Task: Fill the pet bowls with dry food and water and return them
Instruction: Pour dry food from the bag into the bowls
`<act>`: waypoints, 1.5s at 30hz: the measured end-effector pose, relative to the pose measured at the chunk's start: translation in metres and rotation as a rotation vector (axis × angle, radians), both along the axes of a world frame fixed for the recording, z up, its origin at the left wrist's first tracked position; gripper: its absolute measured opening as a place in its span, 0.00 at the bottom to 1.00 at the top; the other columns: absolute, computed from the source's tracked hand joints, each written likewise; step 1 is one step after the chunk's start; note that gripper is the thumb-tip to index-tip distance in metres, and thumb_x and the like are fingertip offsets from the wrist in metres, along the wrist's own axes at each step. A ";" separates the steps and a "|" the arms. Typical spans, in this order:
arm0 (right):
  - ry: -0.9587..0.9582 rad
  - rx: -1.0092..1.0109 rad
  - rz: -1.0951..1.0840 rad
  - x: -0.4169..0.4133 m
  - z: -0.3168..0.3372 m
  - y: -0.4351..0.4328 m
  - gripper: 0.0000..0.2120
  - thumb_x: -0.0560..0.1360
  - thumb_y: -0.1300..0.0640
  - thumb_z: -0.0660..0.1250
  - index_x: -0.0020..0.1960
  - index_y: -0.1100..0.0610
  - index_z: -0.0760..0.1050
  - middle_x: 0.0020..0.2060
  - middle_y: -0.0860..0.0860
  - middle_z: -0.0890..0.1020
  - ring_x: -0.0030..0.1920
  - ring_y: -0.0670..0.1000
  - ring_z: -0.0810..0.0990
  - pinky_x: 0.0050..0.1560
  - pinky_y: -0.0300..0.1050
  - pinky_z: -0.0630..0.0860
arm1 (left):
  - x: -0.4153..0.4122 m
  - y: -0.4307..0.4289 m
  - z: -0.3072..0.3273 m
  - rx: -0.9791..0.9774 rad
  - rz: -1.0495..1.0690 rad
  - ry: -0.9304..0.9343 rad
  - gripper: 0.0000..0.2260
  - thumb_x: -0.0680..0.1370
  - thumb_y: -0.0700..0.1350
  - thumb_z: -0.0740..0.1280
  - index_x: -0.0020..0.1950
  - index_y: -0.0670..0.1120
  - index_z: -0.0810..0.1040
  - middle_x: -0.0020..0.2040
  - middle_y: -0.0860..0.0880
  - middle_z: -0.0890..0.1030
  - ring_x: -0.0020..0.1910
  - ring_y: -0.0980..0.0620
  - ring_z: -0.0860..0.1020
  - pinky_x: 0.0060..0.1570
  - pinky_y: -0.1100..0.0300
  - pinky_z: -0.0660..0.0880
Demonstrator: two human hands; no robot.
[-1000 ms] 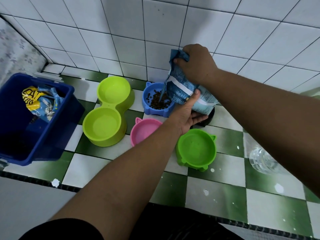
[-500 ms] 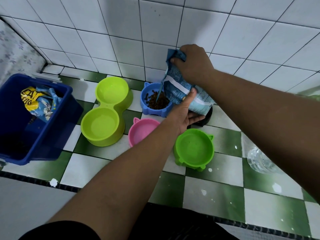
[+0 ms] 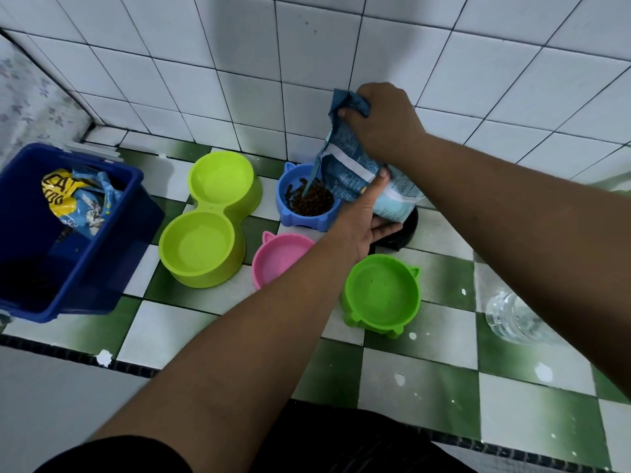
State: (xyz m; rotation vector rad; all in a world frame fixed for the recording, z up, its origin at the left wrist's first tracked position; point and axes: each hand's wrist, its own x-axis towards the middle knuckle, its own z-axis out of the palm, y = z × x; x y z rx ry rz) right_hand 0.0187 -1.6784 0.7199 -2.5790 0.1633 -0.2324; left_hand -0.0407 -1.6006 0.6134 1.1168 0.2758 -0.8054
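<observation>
Overhead to underfoot, the biggest surface is the white tiled wall (image 3: 239, 63), which meets a green-and-white checkered floor (image 3: 420, 380) where everything stands. At the far left sits a dark blue bin (image 3: 112, 254) with crumpled yellow and blue packets (image 3: 75, 196) inside it. Just beside it is a lime double bowl (image 3: 211, 209), both wells bare. Nearer the person stands a bright green bowl (image 3: 382, 291) with small ears on its rim, and between it and the double bowl is a pink bowl (image 3: 280, 257), partly hidden by the left forearm. Against the wall sits the blue bowl (image 3: 300, 221), holding a heap of brown kibble (image 3: 312, 199). Tilted above it, mouth down towards the kibble, is the blue food bag (image 3: 348, 169). A clear water bottle (image 3: 512, 319) lies at the right, partly behind the right forearm and well apart from the bowls. A black bowl (image 3: 408, 227) peeks out under the bag. The right hand (image 3: 382, 121) grips the bag's raised end, fingers curled tight on the crumpled foil. The left hand (image 3: 362, 216) holds the bag lower down, thumb laid up its front and fingers stretched beneath, the bag clasped between them.
</observation>
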 end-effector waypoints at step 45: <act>0.124 -0.148 -0.172 -0.074 -0.008 -0.081 0.18 0.79 0.50 0.64 0.34 0.50 0.63 0.37 0.51 0.72 0.41 0.55 0.72 0.40 0.44 0.63 | -0.071 -0.093 -0.002 -0.226 -0.205 0.262 0.28 0.78 0.55 0.73 0.71 0.39 0.73 0.67 0.36 0.78 0.66 0.36 0.78 0.64 0.38 0.77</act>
